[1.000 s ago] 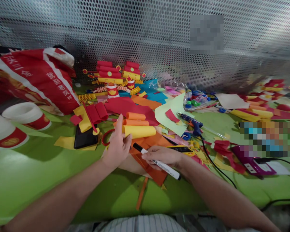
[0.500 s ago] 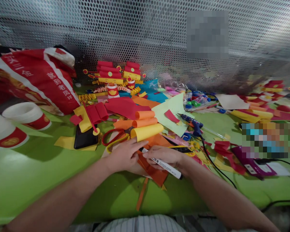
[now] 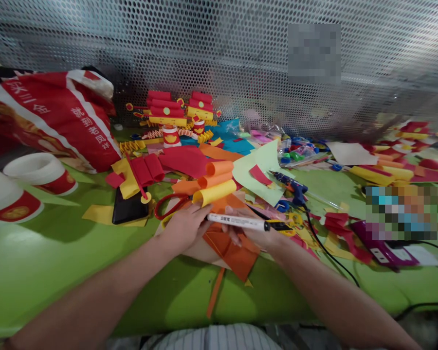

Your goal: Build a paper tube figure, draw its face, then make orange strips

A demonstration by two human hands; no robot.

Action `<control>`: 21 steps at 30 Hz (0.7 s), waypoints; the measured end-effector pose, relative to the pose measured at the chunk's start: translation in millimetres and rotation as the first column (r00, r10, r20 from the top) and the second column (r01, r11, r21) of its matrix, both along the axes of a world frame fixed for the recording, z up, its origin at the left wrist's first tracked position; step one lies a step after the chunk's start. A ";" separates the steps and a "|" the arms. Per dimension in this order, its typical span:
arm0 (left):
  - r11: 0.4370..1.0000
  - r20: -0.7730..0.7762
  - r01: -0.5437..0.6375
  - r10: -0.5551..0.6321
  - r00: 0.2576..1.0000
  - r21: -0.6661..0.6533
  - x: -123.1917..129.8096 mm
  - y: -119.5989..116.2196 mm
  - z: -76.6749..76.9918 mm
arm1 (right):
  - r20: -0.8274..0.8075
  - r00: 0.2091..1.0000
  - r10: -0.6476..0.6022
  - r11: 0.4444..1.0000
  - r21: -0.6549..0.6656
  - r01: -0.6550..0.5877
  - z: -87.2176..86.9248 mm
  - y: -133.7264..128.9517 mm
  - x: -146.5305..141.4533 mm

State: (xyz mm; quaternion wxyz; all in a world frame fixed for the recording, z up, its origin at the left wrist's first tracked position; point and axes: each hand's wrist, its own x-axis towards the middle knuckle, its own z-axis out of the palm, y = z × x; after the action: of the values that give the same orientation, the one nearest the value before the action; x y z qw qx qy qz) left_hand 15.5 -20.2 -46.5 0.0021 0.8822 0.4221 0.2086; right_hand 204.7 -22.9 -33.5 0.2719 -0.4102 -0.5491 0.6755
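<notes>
My left hand (image 3: pixel 185 227) is closed around the dark left end of a white marker (image 3: pixel 239 222), just below a yellow paper roll (image 3: pixel 214 193). Its fingertips are partly hidden. The marker lies nearly level, its black end to the right, passing in front of my right hand (image 3: pixel 253 235). That hand's fingers are apart, thumb above the marker and fingertips below it. Orange paper rolls (image 3: pixel 219 168) adjoin the yellow one. Under my hands lie orange paper sheets (image 3: pixel 237 255). Red-handled scissors (image 3: pixel 170 204) rest by my left hand.
A blue glue gun (image 3: pixel 294 187) with a black cord lies to the right, near a purple power unit (image 3: pixel 383 245). A black phone (image 3: pixel 129 209) sits left of the scissors. Paper cups (image 3: pixel 40 172) and a red bag (image 3: pixel 58 119) occupy the left; paper figures (image 3: pixel 167 109) stand behind.
The marker has swung from a downward slant to nearly level, its black end rising. My right hand's fingers have loosened and spread. The paper rolls have shifted slightly left and tilted.
</notes>
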 end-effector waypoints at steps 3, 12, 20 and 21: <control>0.999 0.062 -0.020 0.022 0.998 -0.034 -1.5 2.0 1.7 | -0.066 0.979 -0.194 0.969 0.141 0.201 0.7 1.6 -0.8; 0.991 0.135 -0.062 0.078 0.988 -0.119 -0.3 1.4 5.8 | -0.029 0.974 -0.223 0.855 0.475 0.210 -1.3 -3.4 0.5; 0.995 0.153 -0.039 0.053 0.987 -0.090 -0.6 2.6 5.5 | -0.187 0.914 -0.361 0.852 0.333 0.405 1.0 -2.7 -2.7; 0.994 0.143 -0.041 0.055 0.988 -0.101 -0.6 2.3 5.9 | -0.204 0.904 -0.375 0.849 0.316 0.423 1.0 -2.7 -2.9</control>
State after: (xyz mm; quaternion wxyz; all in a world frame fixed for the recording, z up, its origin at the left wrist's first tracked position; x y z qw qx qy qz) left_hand 14.9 -17.9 -40.6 0.0710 0.8530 0.4517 0.2518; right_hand 201.8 -25.6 -32.5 0.5120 -0.4134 -0.5441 0.5206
